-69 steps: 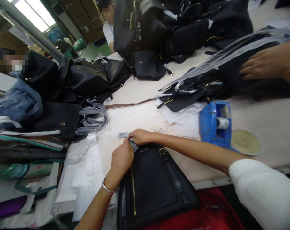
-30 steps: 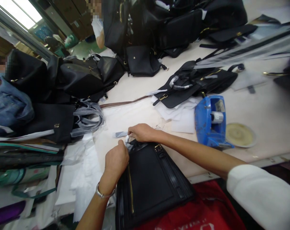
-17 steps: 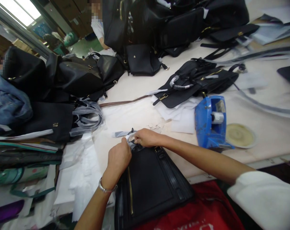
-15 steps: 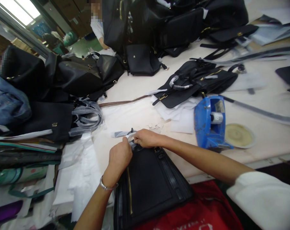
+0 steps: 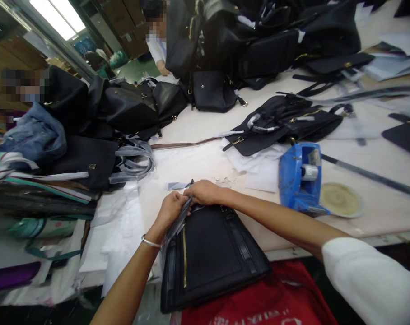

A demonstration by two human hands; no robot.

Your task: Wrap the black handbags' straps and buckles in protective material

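A black bag [image 5: 211, 253] with a gold zipper lies in front of me, its near end over a red cloth. My left hand [image 5: 170, 210] is closed on a dark strap wrapped in clear plastic [image 5: 182, 219], which runs down along the bag's left edge. My right hand [image 5: 205, 193] pinches the upper part of that strap at the bag's far end. The fingertips of both hands meet there and partly hide what they grip. A small grey strip [image 5: 176, 185] rests on the table just beyond my hands.
A blue tape dispenser [image 5: 291, 178] and a round yellowish dish [image 5: 340, 199] stand at right. Another black bag [image 5: 282, 119] lies beyond, on white paper. Black bags [image 5: 213, 90] pile up at the back. Plastic-wrapped straps [image 5: 133, 160] lie at left. Other people [image 5: 159, 49] are behind the piles.
My left hand has turned and its fingers now show, with a longer stretch of wrapped strap below them. My right hand has stayed near the bag's far end. The view has shifted slightly.
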